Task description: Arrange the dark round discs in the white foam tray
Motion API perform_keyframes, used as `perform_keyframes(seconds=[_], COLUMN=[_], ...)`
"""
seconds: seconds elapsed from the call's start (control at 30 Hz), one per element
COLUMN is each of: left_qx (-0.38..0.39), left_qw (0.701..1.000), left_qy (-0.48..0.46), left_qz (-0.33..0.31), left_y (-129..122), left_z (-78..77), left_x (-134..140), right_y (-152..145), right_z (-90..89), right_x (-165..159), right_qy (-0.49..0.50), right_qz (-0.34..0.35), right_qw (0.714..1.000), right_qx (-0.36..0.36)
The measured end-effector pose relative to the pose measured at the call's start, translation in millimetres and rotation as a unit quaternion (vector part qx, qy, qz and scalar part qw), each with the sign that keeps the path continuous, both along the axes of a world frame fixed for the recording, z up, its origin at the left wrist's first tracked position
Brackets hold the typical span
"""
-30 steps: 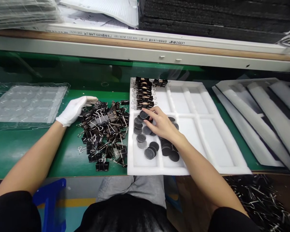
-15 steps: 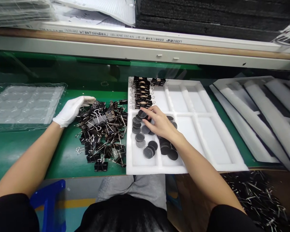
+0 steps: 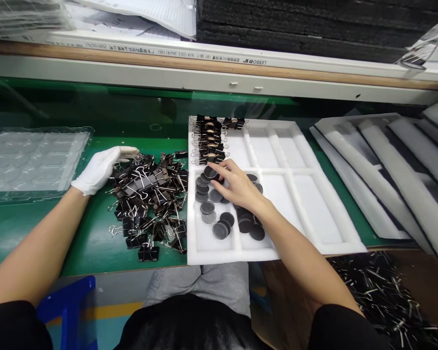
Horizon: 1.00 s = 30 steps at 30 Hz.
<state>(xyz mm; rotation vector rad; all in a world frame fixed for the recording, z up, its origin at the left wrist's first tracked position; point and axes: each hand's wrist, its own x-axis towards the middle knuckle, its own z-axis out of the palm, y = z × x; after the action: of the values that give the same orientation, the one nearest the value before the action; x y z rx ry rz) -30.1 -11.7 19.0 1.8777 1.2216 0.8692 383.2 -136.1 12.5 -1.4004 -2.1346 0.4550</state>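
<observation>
- Tray (image 3: 316,214), centre: clips (image 3: 210,141) and discs (image 3: 207,207) in left compartments.
- Right hand (image 3: 239,184), centre: fingers curved at disc (image 3: 209,172); cannot tell if gripping.
- Left hand (image 3: 101,166), left: fingers extended, released, beside pile (image 3: 148,194).

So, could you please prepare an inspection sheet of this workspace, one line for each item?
Surface: green tabletop, bearing trays and clips.
Things in work: heaped black binder clips; dark round discs lying loose in the white compartment tray; a column of clips in its far-left compartment.
Clutter: clear plastic tray at left; overlapping, tilted white trays at right.
Hands: gloved left hand at the heap's edge, bare right hand with fingertips at a disc; firmness of grip unclear.
Cables: nothing clearly seen.
Surroundings: shelf with papers and black stack; more clips below, right; blue stool.
</observation>
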Motion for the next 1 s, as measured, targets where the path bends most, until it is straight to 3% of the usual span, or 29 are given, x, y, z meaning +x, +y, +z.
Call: perform_keyframes(seconds=[1.0], left_qx=[-0.006], left_qw=[1.000], left_qy=[-0.006], left_qz=[0.009], left_y=[-5.7], left_z=[6.1], left_x=[7.5], right_y=[-2.8], right_z=[4.7], right_x=[1.0], right_qy=[-0.015], right_qz=[-0.013], right_qw=[1.000], right_qx=[-0.019])
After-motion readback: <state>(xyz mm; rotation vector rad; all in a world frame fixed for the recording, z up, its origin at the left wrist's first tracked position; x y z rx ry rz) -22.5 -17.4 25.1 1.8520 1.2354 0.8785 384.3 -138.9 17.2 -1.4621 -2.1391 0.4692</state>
